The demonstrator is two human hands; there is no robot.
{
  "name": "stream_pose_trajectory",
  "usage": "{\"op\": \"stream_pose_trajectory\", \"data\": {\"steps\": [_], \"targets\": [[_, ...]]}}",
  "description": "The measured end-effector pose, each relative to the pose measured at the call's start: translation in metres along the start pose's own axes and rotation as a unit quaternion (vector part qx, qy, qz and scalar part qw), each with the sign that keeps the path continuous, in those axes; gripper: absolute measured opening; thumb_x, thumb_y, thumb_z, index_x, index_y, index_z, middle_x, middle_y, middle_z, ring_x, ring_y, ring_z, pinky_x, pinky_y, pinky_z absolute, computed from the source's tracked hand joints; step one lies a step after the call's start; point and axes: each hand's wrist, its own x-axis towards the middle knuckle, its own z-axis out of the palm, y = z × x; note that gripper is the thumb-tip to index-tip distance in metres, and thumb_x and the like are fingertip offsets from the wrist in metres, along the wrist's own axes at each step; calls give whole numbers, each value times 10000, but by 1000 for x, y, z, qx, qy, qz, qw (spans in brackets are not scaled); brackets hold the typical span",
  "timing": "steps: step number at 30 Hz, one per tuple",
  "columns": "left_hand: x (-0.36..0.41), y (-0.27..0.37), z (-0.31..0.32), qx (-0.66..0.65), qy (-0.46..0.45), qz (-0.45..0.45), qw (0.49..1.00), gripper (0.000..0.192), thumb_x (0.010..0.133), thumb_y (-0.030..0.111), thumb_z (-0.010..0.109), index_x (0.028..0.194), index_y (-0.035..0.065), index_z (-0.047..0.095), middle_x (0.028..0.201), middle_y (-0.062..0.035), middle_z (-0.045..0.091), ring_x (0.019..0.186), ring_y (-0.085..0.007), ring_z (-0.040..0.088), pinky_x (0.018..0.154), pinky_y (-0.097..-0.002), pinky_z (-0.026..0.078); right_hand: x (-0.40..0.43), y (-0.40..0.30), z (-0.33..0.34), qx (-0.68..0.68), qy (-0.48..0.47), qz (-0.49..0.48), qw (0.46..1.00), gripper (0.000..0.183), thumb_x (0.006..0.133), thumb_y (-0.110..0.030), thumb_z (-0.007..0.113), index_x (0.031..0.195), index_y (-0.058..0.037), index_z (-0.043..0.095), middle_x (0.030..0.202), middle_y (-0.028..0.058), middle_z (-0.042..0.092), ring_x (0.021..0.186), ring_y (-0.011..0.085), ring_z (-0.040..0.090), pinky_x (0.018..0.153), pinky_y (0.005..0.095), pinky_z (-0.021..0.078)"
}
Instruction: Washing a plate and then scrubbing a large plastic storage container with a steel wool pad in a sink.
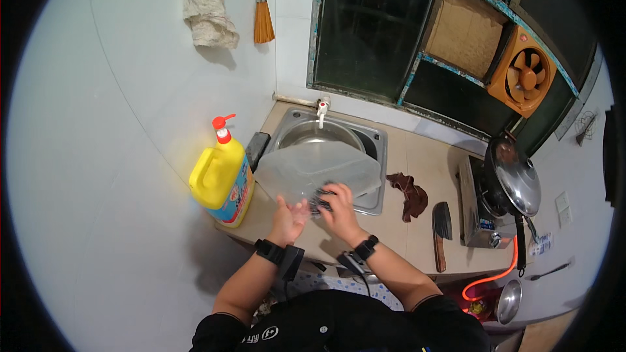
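Note:
A translucent plastic panel [318, 164], possibly a lid or cutting board, is tilted over the front of the steel sink [379, 176]. My left hand [291, 217] holds it at the near edge, palm turned up and fingertips blurred. In my right hand [340, 208] is a dark scouring pad [323, 199], pressed close to the panel's near edge beside the left fingers. Behind the panel a round steel basin [342, 129] sits in the sink, partly hidden. A white tap [322, 110] stands over the basin.
A yellow detergent jug [220, 178] with a red pump stands left of the sink. On the counter's right lie a brown cloth [414, 198] and a cleaver [441, 234]. Beyond them, a lidded wok [513, 171] rests on a gas stove [474, 205], its handle overhanging the front edge.

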Motion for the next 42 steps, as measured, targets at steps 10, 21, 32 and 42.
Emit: {"op": "stream_pose_trajectory", "data": {"steps": [10, 21, 32, 42], "targets": [[0, -8, 10, 4, -24, 29, 999, 366, 908, 388, 308, 764, 52, 340, 745, -130, 475, 852, -290, 530, 872, -441, 416, 3, 5, -11, 26, 7, 77, 997, 275, 653, -23, 625, 894, -40, 495, 1017, 156, 436, 971, 331, 400, 846, 400, 337], [6, -12, -2, -13, 13, 22, 1000, 378, 907, 405, 303, 770, 67, 402, 702, -102, 489, 782, -264, 522, 847, -443, 420, -24, 19, 9, 10, 47, 117, 992, 266, 674, -49, 605, 904, -27, 474, 997, 164, 439, 954, 338, 409, 838, 392, 334], [-5, -23, 3, 54, -7, 48, 997, 442, 898, 460, 269, 712, 81, 399, 615, -98, 498, 707, -273, 551, 846, -430, 418, -29, 96, 4, 18, 109, 249, 962, 338, 796, -74, 503, 1100, 29, 395, 1194, 222, 376, 1128, 361, 351, 943, 396, 291], [-20, -30, 20, 165, -43, 75, 982, 453, 866, 455, 403, 858, 9, 478, 700, -71, 517, 692, -206, 551, 735, -351, 476, 29, 68, -22, 30, 11, 169, 985, 223, 762, -143, 560, 944, -15, 573, 1069, 139, 534, 1077, 357, 422, 912, 412, 334]]}}
